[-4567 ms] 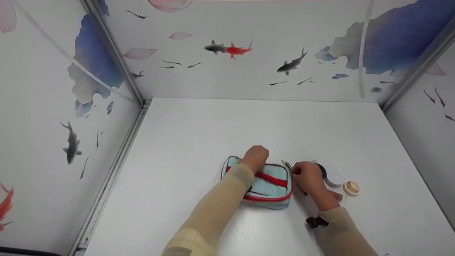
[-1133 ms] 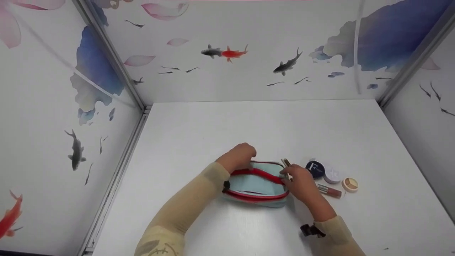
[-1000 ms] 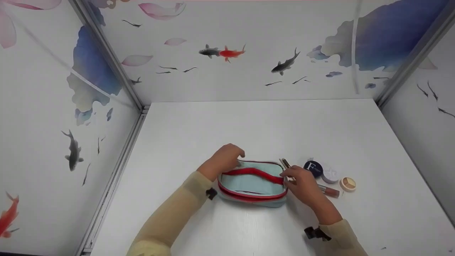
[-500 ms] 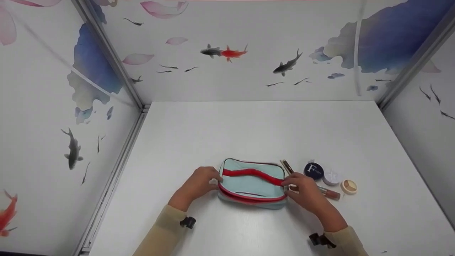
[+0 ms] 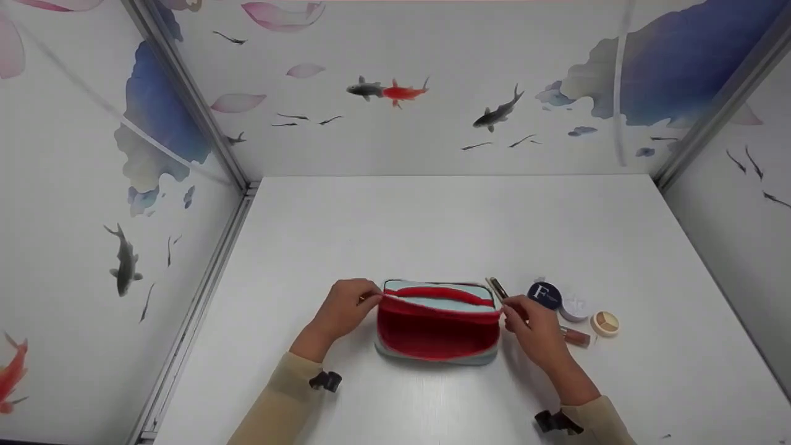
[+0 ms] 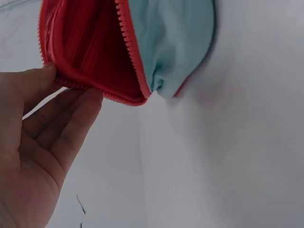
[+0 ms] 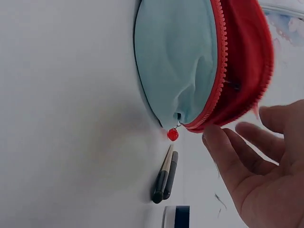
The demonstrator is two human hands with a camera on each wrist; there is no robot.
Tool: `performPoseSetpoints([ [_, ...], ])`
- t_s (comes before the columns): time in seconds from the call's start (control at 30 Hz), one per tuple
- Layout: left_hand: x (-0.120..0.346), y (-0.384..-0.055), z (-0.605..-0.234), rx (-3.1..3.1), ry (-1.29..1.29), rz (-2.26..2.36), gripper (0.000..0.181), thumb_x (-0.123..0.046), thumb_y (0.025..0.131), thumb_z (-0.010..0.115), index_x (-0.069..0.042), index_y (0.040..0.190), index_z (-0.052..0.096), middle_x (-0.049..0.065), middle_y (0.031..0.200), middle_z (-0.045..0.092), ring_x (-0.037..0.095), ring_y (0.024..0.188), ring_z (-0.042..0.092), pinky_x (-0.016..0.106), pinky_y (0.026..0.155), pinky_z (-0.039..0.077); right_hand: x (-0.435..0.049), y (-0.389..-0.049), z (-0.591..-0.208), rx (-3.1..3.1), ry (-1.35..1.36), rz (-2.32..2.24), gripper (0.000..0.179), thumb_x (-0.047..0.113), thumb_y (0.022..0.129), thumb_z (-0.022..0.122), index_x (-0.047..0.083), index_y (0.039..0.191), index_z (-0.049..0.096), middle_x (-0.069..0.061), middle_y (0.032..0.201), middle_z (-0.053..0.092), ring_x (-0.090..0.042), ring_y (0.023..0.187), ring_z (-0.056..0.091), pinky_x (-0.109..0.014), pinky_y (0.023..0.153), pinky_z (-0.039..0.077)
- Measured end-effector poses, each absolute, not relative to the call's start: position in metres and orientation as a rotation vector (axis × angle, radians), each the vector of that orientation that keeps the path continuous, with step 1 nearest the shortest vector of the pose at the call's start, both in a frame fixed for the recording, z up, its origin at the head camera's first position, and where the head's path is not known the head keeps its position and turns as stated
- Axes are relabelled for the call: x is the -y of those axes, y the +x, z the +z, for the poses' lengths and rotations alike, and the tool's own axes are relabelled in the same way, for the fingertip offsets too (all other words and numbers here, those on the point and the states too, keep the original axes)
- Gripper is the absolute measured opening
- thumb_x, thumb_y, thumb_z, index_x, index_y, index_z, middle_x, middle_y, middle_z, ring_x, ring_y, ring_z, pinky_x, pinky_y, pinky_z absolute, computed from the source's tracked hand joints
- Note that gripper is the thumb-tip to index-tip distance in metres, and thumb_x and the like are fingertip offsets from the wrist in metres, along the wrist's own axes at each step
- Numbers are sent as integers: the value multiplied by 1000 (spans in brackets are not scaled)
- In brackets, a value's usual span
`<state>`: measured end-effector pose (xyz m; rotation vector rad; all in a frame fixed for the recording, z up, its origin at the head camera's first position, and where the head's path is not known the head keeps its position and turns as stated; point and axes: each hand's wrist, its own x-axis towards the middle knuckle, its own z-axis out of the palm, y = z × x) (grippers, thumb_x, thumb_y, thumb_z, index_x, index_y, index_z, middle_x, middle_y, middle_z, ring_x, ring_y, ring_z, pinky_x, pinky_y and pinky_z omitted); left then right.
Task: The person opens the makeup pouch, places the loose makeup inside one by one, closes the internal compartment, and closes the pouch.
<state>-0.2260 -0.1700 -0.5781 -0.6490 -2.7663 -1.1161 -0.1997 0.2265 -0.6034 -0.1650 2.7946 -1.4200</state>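
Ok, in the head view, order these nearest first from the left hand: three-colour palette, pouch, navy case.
1. pouch, pinched by the left hand
2. navy case, right of the pouch
3. three-colour palette, farthest right of these

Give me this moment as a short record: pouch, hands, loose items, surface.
Pouch: light blue, open, red lining showing
Handle: red strap on the top flap
Left hand: pinches the flap's left edge
Right hand: holds the flap's right edge
Charm: red bead at the pouch's end
Loose items, right of pouch: two slim sticks, dark blue round case, white round case, reddish tube, three-part round palette
Surface: white table
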Motion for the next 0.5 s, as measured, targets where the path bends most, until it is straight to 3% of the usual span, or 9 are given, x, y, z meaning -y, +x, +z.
performPoseSetpoints([
  [0.2, 162, -250, -563, 2630, -467, -1154, 16, -13, 104, 65, -13, 95, 79, -2, 83, 75, 10, 72, 57, 25, 67, 52, -217, -198, -603, -2841, -47, -1360, 19, 13, 97, 75, 6, 115, 73, -8, 97, 75, -18, 87, 68, -21, 75, 57],
  [0.5, 143, -303, -554, 2666, -66, -1444, 19, -20, 104, 62, -13, 96, 77, 4, 91, 75, 18, 85, 65, 33, 78, 56, -206, -197, -608, -2775, 38, -1304, 18, 6, 88, 75, 5, 106, 76, -7, 90, 75, -18, 82, 68, -23, 70, 55],
])
